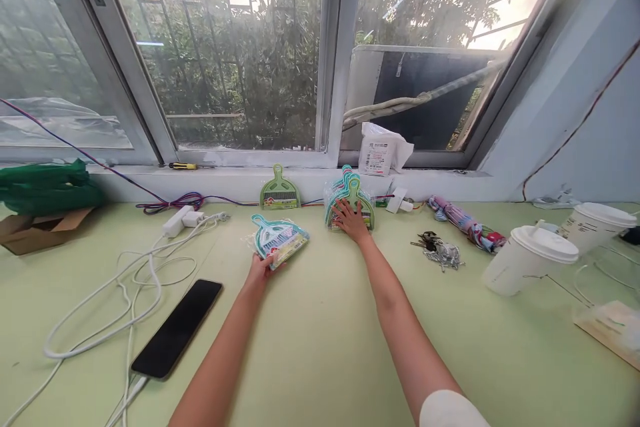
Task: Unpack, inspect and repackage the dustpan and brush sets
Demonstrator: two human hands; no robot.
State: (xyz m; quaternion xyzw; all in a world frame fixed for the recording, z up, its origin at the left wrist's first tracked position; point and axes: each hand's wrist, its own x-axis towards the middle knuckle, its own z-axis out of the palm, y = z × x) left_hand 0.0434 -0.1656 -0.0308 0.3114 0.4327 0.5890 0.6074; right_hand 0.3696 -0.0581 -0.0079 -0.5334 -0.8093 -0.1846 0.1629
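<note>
My left hand (260, 265) grips the lower edge of a light-blue dustpan and brush set (275, 237) in clear wrapping, tilted just over the table or touching it; I cannot tell which. My right hand (353, 219) lies with fingers spread on the front of a stack of similar sets (346, 181), blue-green ones behind and a green one foremost. The stack leans upright by the low wall under the window. Between the hands and farther back, a single green dustpan and brush set (279, 190) stands against that wall.
Left lie a black phone (177, 328), white cables (155, 273), and a cardboard box (45, 228) under a green bag (47, 187). Right are keys (437, 250), a folded umbrella (467, 221) and lidded cups (530, 259). A white package (380, 150) and a yellow-handled screwdriver (183, 166) rest on the sill.
</note>
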